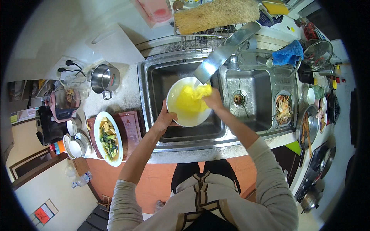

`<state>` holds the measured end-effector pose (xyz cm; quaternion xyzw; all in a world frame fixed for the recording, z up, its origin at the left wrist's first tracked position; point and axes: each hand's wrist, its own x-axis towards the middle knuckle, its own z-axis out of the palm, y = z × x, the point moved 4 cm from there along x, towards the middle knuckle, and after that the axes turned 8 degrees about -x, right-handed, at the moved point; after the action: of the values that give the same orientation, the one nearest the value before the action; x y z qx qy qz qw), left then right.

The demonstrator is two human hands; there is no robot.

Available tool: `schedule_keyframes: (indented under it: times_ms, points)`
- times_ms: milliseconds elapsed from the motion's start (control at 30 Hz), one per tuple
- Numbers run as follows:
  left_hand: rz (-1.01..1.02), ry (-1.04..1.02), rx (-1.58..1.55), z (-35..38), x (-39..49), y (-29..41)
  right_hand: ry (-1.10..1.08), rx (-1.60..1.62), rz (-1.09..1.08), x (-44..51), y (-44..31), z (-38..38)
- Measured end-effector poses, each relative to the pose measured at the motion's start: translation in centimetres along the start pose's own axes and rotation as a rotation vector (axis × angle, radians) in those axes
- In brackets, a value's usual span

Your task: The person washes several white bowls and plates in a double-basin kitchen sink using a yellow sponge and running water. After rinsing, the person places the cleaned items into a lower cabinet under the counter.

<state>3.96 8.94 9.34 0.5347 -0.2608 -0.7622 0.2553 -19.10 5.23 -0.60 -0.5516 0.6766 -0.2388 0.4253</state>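
My left hand [167, 117] grips the lower left rim of a white bowl [189, 122], thumb over the edge. The bowl is held over the large left basin of a stainless steel sink [179, 135]. In my right hand [213, 99] is a yellow cloth or sponge [203, 91], pressed inside the bowl at its right side; its exact kind is unclear. Yellow-tinted liquid lies in the bowl. The wide metal faucet [212, 65] ends right above the bowl, and water seems to run from it.
To the left, an oval plate of cooked greens [120, 156] stands on a reddish cutting board [131, 135], with a steel pot [101, 82] behind. The right basin [260, 101] has a food-scrap tray [283, 108] at its right. A wire rack [199, 43] stands behind the sink.
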Motion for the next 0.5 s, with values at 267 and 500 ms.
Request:
schedule_keyframes:
  times_ms: [267,500]
  points:
    - [-0.154,-0.141,0.11,-0.5,1.5,1.2,-0.482,-0.427,-0.601,6.9,-10.9,0.1]
    - [-0.023,-0.135,0.19,-4.6,7.2,-0.8,-0.172,-0.397,-0.382,4.3,-11.0,-1.0]
